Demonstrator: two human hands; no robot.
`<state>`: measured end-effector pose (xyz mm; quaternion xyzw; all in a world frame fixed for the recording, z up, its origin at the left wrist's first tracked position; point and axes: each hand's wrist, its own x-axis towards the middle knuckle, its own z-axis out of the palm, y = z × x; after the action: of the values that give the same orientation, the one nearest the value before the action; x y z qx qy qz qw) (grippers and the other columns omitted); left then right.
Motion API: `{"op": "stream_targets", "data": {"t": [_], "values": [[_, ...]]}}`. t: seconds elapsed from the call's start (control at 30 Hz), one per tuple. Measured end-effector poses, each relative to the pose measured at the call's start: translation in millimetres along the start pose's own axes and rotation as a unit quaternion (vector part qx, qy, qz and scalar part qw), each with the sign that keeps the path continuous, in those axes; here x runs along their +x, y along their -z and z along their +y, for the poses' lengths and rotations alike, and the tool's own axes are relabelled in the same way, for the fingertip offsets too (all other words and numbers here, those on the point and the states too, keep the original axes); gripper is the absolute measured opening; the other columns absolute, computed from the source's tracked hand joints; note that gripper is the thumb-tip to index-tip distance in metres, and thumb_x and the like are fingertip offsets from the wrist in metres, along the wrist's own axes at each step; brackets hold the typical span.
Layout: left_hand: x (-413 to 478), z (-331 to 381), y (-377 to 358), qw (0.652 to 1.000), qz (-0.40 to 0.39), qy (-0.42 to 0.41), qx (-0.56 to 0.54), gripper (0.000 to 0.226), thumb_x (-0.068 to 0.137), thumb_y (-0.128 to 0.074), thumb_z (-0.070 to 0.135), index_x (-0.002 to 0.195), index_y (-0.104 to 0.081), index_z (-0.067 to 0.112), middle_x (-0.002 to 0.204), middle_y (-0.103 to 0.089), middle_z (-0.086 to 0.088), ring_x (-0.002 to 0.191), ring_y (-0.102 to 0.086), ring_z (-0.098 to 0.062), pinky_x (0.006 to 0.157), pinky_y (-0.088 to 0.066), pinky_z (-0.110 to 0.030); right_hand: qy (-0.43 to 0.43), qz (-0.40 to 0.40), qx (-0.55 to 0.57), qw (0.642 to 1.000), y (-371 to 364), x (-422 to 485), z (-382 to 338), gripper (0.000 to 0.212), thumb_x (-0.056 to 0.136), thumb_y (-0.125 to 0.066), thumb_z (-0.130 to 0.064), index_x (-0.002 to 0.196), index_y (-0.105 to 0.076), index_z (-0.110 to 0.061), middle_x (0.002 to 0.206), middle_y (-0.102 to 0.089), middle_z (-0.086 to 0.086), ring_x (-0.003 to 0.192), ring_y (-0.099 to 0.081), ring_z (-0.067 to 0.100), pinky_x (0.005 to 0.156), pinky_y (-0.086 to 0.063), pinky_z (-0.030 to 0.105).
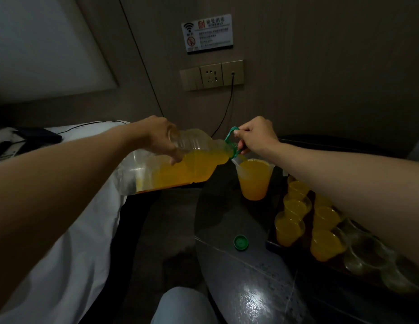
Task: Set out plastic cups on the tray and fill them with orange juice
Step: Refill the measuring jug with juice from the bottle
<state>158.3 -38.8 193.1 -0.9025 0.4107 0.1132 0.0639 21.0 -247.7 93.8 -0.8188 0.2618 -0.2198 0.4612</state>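
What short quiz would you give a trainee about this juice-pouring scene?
1. True or false: the green cap lies on the table, off the bottle.
2. The right hand grips: A the green handle; B the green cap; C the table's edge.
3. Are all the cups on the tray filled?
Key: 1 true. 2 A. 3 No: filled cups stand on the tray's left side, empty cups at its near right.
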Motion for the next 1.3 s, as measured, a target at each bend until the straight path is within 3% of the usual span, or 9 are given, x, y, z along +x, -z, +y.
{"op": "stream_targets", "data": {"t": [0.33,0.53,0.7,1.03,1.3], "values": [[-2.1,-1.5,2.3,1.0,-0.004,-0.002,-0.007,0.055,0.069,-0.085,0.041,0.116,-0.06,0.028,0.109,-0.061,-0.002,0.099,-0.057,-0.021,0.079,-0.047,-0.033,0.002,0.001,0.002,1.0,-1.7,-1.3,-2.2,0.018,0.1,-0.063,-0.017,0.097,-0.076,-0.005,0.075,-0.073,0.012,0.066,-0.073,0.018,0.051,-0.055,0.017],[-2.1,-1.2,0.5,1.0,-0.001,-0.001,-0.006,0.056,0.069,-0.086,0.041,0.116,-0.058,0.028,0.108,-0.059,-0.001,0.098,-0.057,-0.02,0.079,-0.048,-0.032,0.003,-0.004,0.002,1.0,-0.9,-1.2,-0.5,0.016,0.1,-0.062,-0.017,0.102,-0.075,-0.007,0.074,-0.072,0.008,0.061,-0.071,0.01,0.052,-0.055,0.017],[-2.0,-0.6,2.9,1.0,0.003,-0.004,-0.012,0.054,0.07,-0.086,0.038,0.113,-0.055,0.03,0.108,-0.058,-0.001,0.098,-0.055,-0.02,0.079,-0.046,-0.033,0.007,-0.001,0.011,1.0,0.7,-0.1,-0.1,0.018,0.1,-0.062,-0.017,0.104,-0.076,-0.004,0.076,-0.073,0.012,0.066,-0.074,0.017,0.052,-0.056,0.018],[-1.3,1.9,6.8,1.0,0.009,-0.004,-0.006,0.054,0.067,-0.087,0.04,0.113,-0.061,0.026,0.105,-0.06,-0.001,0.091,-0.056,-0.017,0.081,-0.052,-0.035,0.009,0.006,0.006,1.0,3.6,2.4,0.4,0.018,0.1,-0.063,-0.016,0.106,-0.075,-0.004,0.072,-0.072,0.01,0.062,-0.072,0.017,0.052,-0.057,0.019],[0.8,1.8,7.6,1.0,0.01,-0.008,-0.003,0.054,0.069,-0.086,0.039,0.114,-0.06,0.026,0.104,-0.057,0.0,0.091,-0.054,-0.016,0.075,-0.046,-0.031,0.002,0.007,0.013,1.0,3.6,0.2,0.7,0.018,0.1,-0.063,-0.018,0.107,-0.075,-0.006,0.076,-0.073,0.009,0.064,-0.073,0.013,0.053,-0.057,0.019]]}}
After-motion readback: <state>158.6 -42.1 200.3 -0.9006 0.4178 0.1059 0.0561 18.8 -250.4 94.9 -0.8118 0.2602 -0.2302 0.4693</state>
